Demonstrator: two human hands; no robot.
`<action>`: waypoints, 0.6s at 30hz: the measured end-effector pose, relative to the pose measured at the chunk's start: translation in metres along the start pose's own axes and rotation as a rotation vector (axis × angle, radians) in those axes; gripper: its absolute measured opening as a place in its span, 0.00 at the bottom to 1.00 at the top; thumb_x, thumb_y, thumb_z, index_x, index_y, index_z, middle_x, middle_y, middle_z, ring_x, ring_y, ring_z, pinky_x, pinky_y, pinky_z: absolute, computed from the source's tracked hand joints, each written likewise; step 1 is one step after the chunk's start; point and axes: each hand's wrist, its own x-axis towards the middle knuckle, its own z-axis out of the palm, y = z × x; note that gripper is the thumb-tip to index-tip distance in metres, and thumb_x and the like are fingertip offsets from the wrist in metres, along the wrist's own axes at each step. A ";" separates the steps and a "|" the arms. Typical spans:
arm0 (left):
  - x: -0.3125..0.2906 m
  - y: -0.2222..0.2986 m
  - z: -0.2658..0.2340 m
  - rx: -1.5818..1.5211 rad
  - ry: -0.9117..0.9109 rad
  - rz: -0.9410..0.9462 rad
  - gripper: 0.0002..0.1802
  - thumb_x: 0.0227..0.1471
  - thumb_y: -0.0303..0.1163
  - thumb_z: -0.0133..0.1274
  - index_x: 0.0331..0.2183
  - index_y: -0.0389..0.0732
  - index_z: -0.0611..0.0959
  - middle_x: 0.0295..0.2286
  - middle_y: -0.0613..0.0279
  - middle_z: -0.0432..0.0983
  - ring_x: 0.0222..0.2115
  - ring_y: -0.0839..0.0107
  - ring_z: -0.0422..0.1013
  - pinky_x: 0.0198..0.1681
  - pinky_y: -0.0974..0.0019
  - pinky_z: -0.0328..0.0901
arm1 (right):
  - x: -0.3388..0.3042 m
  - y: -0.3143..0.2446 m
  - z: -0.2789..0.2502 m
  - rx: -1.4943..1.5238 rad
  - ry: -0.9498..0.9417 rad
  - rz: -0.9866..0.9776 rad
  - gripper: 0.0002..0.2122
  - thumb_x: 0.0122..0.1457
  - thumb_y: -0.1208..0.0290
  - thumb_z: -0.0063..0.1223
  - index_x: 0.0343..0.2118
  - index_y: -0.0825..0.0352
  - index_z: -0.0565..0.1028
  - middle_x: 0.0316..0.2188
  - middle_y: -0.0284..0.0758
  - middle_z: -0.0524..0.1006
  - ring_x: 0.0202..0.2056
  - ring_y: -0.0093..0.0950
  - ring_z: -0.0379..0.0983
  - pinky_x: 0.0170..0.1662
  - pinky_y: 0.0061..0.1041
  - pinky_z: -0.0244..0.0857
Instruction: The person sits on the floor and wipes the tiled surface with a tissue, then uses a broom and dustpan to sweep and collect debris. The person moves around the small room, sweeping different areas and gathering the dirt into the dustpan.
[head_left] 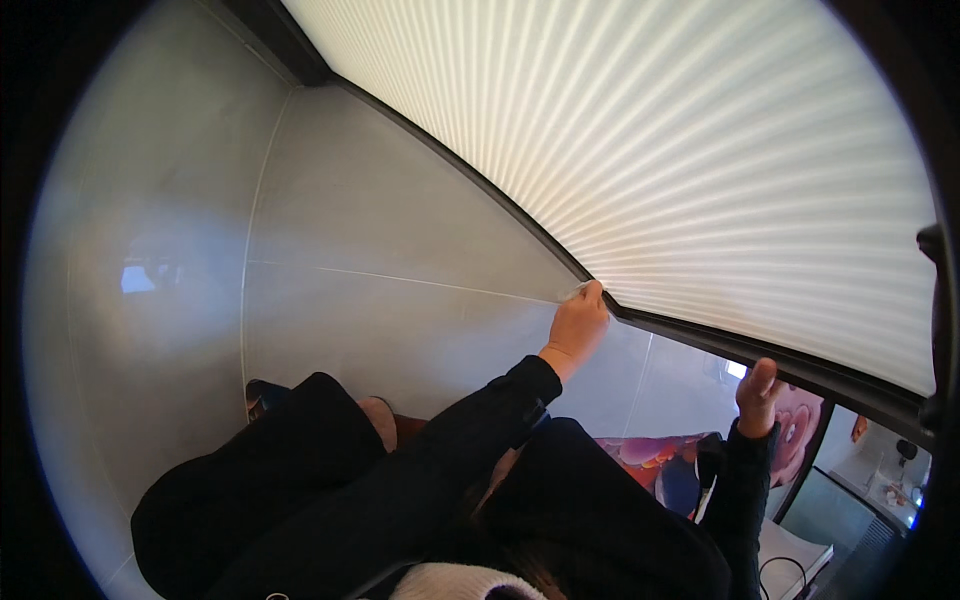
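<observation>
A large cream, ribbed, translucent panel (640, 130) in a dark frame (480, 180) slants across the upper right. My left hand (580, 325) is closed at the frame's lower edge, near the middle of the view. A thin whitish piece (573, 293), too small to name, shows at its pinched fingertips. Further right, my right hand (757, 395) is at the same frame's lower edge, thumb up against it. The other fingers of that hand are mostly hidden, and it appears to grip the frame.
Grey tiled surface (380, 220) with pale joints spreads left of the frame. My black-clad knees (300, 440) are bent below. Lower right are a colourful printed surface (650, 455), a dark cable (785, 560) and a pale flat-topped thing (795, 550). A dark fitting (930, 245) stands at the right edge.
</observation>
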 end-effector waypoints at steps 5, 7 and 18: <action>-0.011 0.014 0.003 -0.195 -0.137 -0.178 0.05 0.48 0.24 0.49 0.29 0.32 0.75 0.26 0.55 0.67 0.20 0.57 0.71 0.20 0.61 0.68 | 0.029 -0.019 0.013 0.235 -0.046 0.055 0.28 0.63 0.51 0.44 0.59 0.65 0.59 0.55 0.37 0.65 0.53 0.30 0.63 0.56 0.29 0.55; -0.015 0.016 0.001 -0.136 -0.110 -0.075 0.07 0.48 0.22 0.49 0.33 0.32 0.77 0.24 0.54 0.67 0.22 0.57 0.72 0.23 0.60 0.68 | 0.032 -0.024 0.018 0.331 -0.029 0.088 0.28 0.62 0.51 0.45 0.59 0.64 0.60 0.55 0.36 0.66 0.53 0.29 0.63 0.56 0.28 0.55; -0.020 0.015 0.015 -1.136 -0.075 -0.781 0.17 0.52 0.18 0.47 0.44 0.38 0.79 0.33 0.60 0.76 0.29 0.66 0.74 0.35 0.68 0.67 | 0.049 -0.036 0.026 0.363 -0.049 0.130 0.27 0.62 0.52 0.47 0.58 0.65 0.61 0.54 0.35 0.66 0.52 0.28 0.64 0.56 0.27 0.55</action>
